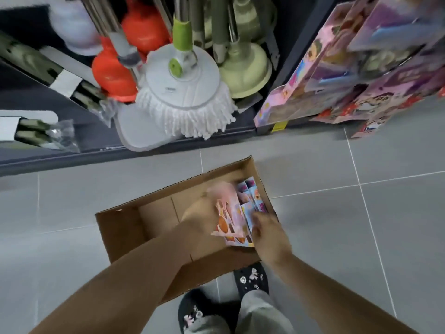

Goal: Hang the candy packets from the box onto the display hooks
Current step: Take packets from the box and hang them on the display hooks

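An open cardboard box [125, 227] sits on the grey tile floor below me. Pink and blue candy packets [250, 196] lie stacked at its right end. My left hand [199, 218] grips a bundle of pink packets [228, 213] with orange prints, tilted up from the stack and blurred by motion. My right hand [267, 227] reaches into the box's right side, its fingers on the packets beside the bundle; its grip is hard to make out. More pink and purple packets [337, 75] hang on the display at the upper right.
A dark shelf base [72, 160] runs across the back, holding a white string mop [185, 100], orange and pale green plungers [113, 75] and packaged items at the left. My feet in black slippers [250, 278] stand right behind the box.
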